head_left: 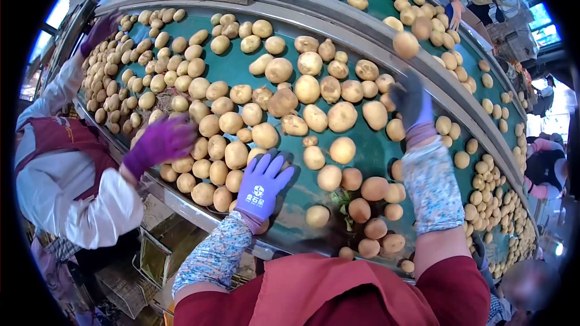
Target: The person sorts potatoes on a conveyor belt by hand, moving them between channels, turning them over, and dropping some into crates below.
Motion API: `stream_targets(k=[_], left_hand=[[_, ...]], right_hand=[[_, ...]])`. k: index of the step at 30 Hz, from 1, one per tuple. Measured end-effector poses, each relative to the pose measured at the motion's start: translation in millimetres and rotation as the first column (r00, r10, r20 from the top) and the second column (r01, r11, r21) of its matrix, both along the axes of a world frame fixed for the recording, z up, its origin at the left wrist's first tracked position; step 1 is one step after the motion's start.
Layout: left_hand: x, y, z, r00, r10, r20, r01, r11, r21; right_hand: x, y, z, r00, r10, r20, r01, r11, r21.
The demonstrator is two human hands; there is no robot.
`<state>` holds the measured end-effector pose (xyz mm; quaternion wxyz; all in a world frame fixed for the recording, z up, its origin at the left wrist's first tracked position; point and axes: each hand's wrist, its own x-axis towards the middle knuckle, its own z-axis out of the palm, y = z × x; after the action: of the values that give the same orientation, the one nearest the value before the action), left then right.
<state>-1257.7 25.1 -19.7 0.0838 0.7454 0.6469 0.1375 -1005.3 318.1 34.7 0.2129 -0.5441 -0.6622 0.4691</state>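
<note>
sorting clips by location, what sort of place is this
Probably a potato sorting line at a packing plant: a green conveyor belt loaded with potatoes, a co-worker's gloved hand reaching over them.

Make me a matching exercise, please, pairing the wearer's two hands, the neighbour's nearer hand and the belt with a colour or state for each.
Things:
1. left hand
2. right hand
3. co-worker's hand
4. belt

Colour or state:
A. green
B. dark grey glove, raised, blurred
C. magenta glove, resting on potatoes
D. lilac glove with white logo, fingers spread flat

Pairs: 1-D, 2-B, 3-C, 4-A.
</note>
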Motion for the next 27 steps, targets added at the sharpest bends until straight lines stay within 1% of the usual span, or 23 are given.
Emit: stream_targets(k=[1,2,3,5,6,7,8,9,10,11,12,13,14,15,16,18,19,20,21,22,24,26,27], left_hand=[[-9.4,0.5,2.7,0.999,-0.001,-0.032,0.001,1.000,-0.016],[-18.3,2.1,5.0,0.998,-0.002,-0.062,0.000,0.999,-0.035],[-28.1,2.2,4.0,0.993,-0.011,-0.121,0.008,0.999,-0.032],[-54.6,1.0,-7.2,0.997,0.012,-0.080,-0.012,1.000,0.003],[-70.2,3.4,-6.2,0.997,0.027,-0.070,-0.025,0.999,0.021],[-89.8,4.9,-10.7,0.992,0.112,-0.056,-0.110,0.993,0.040],[-110.2,6.2,-16.0,0.980,0.195,-0.037,-0.193,0.979,0.059],[-129.7,7.3,-17.5,0.970,0.225,-0.094,-0.218,0.973,0.081],[-151.0,9.8,-24.8,0.966,0.243,-0.089,-0.230,0.963,0.140],[-169.6,8.8,-30.4,0.954,0.275,-0.121,-0.259,0.957,0.131],[-180.1,11.4,-25.5,0.938,0.312,-0.153,-0.295,0.948,0.122],[-180.5,14.5,-14.0,0.930,0.362,-0.061,-0.348,0.923,0.164],[-174.8,15.7,-1.4,0.916,0.400,0.034,-0.399,0.897,0.192],[-166.1,17.7,12.7,0.895,0.427,0.131,-0.446,0.869,0.214],[-151.8,15.8,29.7,0.904,0.349,0.248,-0.403,0.890,0.214],[-123.7,-1.7,23.3,0.826,0.234,0.513,-0.327,0.940,0.097],[-115.0,6.9,40.4,0.879,0.066,0.472,-0.033,0.996,-0.079],[-106.7,-4.7,20.9,0.902,-0.164,0.399,0.174,0.985,0.010],[-91.1,-11.7,25.2,0.884,-0.242,0.400,0.262,0.965,0.006],[-82.9,-21.0,23.4,0.880,-0.308,0.362,0.341,0.939,-0.031],[-82.2,-23.5,24.1,0.862,-0.378,0.338,0.446,0.882,-0.151],[-99.6,-33.0,13.8,0.888,-0.393,0.239,0.434,0.888,-0.153],[-109.3,-37.9,9.0,0.897,-0.398,0.192,0.428,0.890,-0.155]], right_hand=[[-19.4,-12.4,-3.1,0.978,0.084,0.193,-0.095,0.994,0.051],[-36.3,-38.1,-13.8,0.859,0.274,0.433,-0.359,0.924,0.127],[-50.3,-57.9,-24.7,0.697,0.320,0.642,-0.584,0.773,0.247],[-59.8,-71.0,-30.5,0.448,0.345,0.825,-0.792,0.582,0.187],[-63.8,-67.7,-20.1,0.402,0.399,0.824,-0.795,0.598,0.098],[-66.2,-66.3,-11.8,0.359,0.453,0.816,-0.790,0.613,0.007],[-67.0,-65.7,-6.0,0.363,0.548,0.754,-0.746,0.656,-0.118],[-67.5,-64.6,-0.7,0.375,0.633,0.677,-0.697,0.674,-0.244],[-67.9,-62.7,3.3,0.397,0.704,0.588,-0.646,0.670,-0.365],[-61.9,-57.8,2.4,0.409,0.722,0.558,-0.661,0.656,-0.364],[-55.6,-51.5,8.9,0.488,0.726,0.485,-0.696,0.659,-0.286],[-52.2,-46.0,9.3,0.703,0.558,0.442,-0.581,0.808,-0.096],[-51.1,-42.6,7.8,0.868,0.357,0.345,-0.405,0.911,0.076],[-56.6,-30.4,8.5,0.971,0.213,-0.108,-0.219,0.974,-0.053],[-60.8,-17.1,9.4,0.861,-0.049,-0.506,-0.089,0.965,-0.246],[-109.5,-41.0,11.2,0.880,-0.286,-0.380,0.034,0.835,-0.549],[-132.9,-55.6,1.5,0.969,0.226,-0.098,-0.241,0.951,-0.192],[-156.3,-70.4,-8.3,0.833,0.438,0.339,-0.513,0.840,0.175],[-175.0,-84.5,-23.2,0.684,0.471,0.557,-0.687,0.674,0.272],[-194.5,-96.4,-21.0,0.588,0.402,0.702,-0.710,0.672,0.210],[-200.4,-92.8,-29.5,0.684,0.424,0.593,-0.648,0.726,0.230],[-198.3,-69.2,-46.8,0.765,0.432,0.478,-0.603,0.741,0.295],[-200.1,-56.5,-25.7,0.856,0.405,0.322,-0.483,0.849,0.215]])
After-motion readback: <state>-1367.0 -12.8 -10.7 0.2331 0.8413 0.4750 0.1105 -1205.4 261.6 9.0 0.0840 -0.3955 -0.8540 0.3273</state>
